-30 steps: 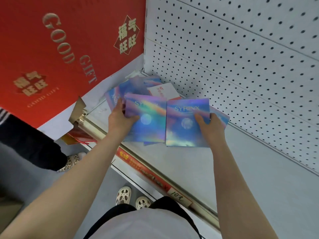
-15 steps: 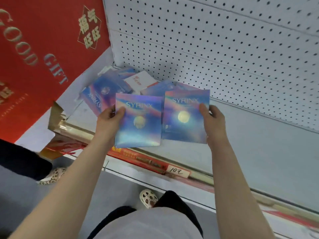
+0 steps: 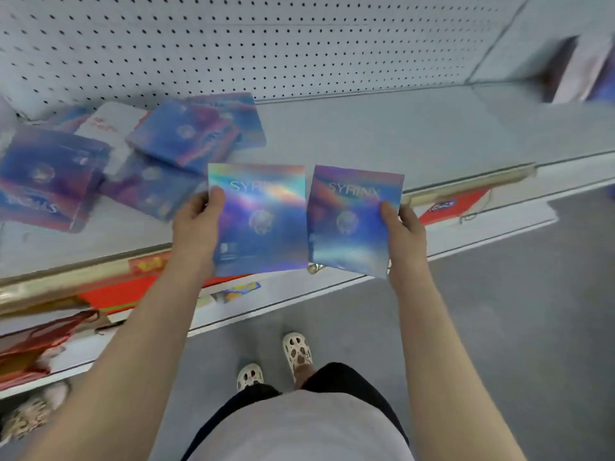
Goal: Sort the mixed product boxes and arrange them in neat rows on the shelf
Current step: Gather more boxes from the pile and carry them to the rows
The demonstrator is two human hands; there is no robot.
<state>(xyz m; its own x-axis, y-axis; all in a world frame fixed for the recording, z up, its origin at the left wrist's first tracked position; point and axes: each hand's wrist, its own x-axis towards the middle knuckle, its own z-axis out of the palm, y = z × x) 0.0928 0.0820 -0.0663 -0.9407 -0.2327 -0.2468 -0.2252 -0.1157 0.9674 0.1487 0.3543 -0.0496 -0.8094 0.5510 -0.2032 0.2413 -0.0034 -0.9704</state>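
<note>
Each grip is closed on one holographic SYRINX box: left hand (image 3: 196,227) on the left box (image 3: 258,217), right hand (image 3: 404,237) on the right box (image 3: 352,221), upright over the shelf (image 3: 382,134) edge. Bare shelf lies ahead and rightward, nearer the right hand; the jumbled pile (image 3: 133,161) sits left.

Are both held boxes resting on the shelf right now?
No: the left hand and right hand each hold a holographic box up, over the shelf front edge.

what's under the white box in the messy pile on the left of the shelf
The white box lies among blue holographic boxes on the shelf; one overlaps its right edge. What lies beneath it is covered.
</note>
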